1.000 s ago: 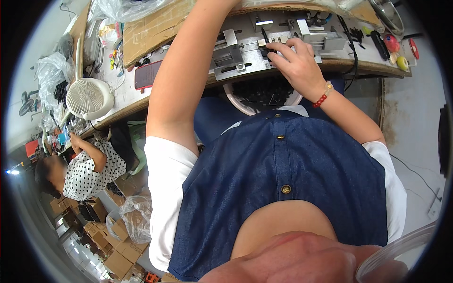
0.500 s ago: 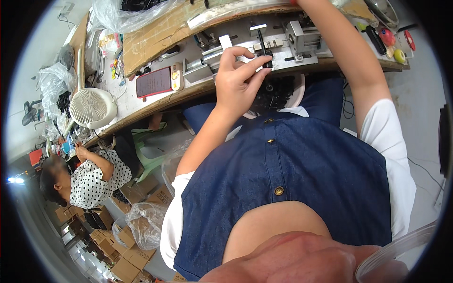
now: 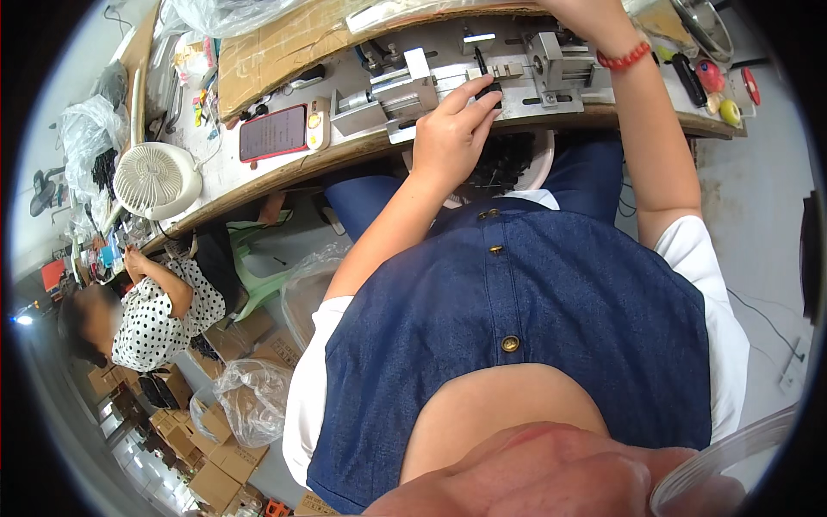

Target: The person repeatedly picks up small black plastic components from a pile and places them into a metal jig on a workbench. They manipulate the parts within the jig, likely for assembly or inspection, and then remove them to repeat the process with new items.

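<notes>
Left hand (image 3: 448, 140) has reached forward, fingers (image 3: 466, 93) extended.

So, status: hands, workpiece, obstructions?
Left hand touching black piece at jig. Right hand cut off by top edge. Phone left of jig, clear of hands.

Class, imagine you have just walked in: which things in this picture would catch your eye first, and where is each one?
Probably the dark blue buttoned garment filling the middle, then the round white fan at the left, beside a red-edged phone. Above the garment, the left hand is at a small black part by the metal fixture, while a red bracelet stands out on the right wrist near the top.
</notes>
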The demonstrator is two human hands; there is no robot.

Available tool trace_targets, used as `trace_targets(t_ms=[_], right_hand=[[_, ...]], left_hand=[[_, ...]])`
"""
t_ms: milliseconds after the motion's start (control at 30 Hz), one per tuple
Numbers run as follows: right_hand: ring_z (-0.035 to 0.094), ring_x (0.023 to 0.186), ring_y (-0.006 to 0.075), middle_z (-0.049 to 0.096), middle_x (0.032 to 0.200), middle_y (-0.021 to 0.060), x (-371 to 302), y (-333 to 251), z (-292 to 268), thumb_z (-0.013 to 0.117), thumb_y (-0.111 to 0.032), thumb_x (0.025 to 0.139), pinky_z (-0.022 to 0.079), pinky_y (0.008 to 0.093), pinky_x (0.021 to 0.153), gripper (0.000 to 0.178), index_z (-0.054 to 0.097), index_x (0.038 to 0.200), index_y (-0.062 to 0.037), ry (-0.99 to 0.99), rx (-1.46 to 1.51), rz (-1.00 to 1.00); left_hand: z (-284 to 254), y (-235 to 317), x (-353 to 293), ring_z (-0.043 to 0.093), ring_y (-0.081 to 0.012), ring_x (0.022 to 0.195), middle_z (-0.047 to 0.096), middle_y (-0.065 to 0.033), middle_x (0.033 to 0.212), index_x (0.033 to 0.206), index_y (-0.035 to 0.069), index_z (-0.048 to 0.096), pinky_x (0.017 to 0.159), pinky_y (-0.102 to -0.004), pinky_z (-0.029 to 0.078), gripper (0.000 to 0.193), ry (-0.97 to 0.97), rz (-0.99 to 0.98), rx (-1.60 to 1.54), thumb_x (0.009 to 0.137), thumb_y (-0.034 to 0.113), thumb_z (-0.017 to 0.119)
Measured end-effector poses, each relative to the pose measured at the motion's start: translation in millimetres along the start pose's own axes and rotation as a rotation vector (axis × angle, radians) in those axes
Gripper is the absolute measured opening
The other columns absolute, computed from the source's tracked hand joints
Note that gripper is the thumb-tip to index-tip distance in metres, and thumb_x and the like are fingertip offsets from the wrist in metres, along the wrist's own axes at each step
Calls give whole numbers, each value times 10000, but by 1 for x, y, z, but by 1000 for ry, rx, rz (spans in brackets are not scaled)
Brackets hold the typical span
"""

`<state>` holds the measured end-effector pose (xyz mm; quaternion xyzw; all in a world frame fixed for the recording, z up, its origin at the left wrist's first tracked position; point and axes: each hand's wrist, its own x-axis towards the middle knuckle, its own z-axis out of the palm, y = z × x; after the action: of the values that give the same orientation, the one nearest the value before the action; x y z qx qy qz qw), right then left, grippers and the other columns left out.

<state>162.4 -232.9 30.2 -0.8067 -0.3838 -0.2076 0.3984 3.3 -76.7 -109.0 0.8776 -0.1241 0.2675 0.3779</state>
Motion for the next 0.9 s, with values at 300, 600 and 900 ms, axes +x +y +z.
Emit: trace_targets(t_ms=[300, 600, 900], right_hand=[[686, 939, 263, 716, 1017, 89, -85, -8, 7, 669, -121, 973, 503, 355, 887, 186, 677, 1142, -44, 131, 317, 85], [593, 1097, 300, 641, 1205, 73, -140, -31, 17, 734, -79, 876, 477, 412, 942, 229, 666, 1093, -59, -201, -109, -87], [592, 1101, 239, 658, 1287, 25, -146, -21, 46, 635, -133, 874, 478, 383, 949, 186, 677, 1051, -96, -267, -432, -234]], left_hand=[[-8, 11, 5, 750, -243, 872, 726, -50, 1259, 1189, 132, 748, 743, -325, 616, 305, -72, -4, 74, 886, 106, 770], [-64, -3, 133, 675, -371, 966, 719, -158, 1009, 958, 52, 712, 872, -470, 536, 124, 168, 484, 313, 891, 112, 626], [-76, -54, 197, 684, -364, 960, 709, -151, 982, 933, 75, 715, 848, -464, 540, 138, -285, 311, 554, 899, 114, 587]])
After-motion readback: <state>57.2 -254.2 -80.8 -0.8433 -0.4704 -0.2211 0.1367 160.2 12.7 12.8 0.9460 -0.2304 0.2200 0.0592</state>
